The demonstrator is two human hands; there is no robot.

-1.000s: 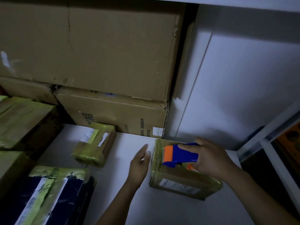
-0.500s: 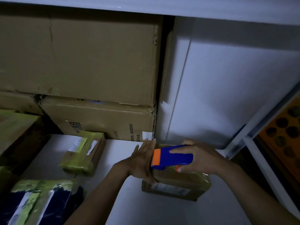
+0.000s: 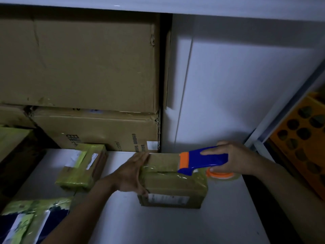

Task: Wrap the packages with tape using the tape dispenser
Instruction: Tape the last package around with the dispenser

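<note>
A small cardboard package point(image 3: 173, 184) with shiny tape over it and a white label on its near side lies on the white table point(image 3: 175, 224). My left hand point(image 3: 131, 173) presses flat against the package's left end, fingers straight. My right hand point(image 3: 232, 159) grips the blue and orange tape dispenser point(image 3: 202, 160), whose orange front edge lies on the package's top. A strip of brown tape point(image 3: 163, 160) runs from the left end to that edge. The dispenser's tape roll point(image 3: 223, 176) hangs past the package's right end.
A taped small box point(image 3: 82, 166) lies left of the package. A dark parcel with yellow-green tape point(image 3: 35, 221) sits at bottom left. Large cardboard boxes point(image 3: 84, 67) stack against the back. A white wall panel point(image 3: 228, 85) rises behind; an orange crate point(image 3: 302, 138) stands at right.
My right hand has drawn the dispenser rightward across the package's top, laying a strip of tape. My left hand stays pressed on the left end.
</note>
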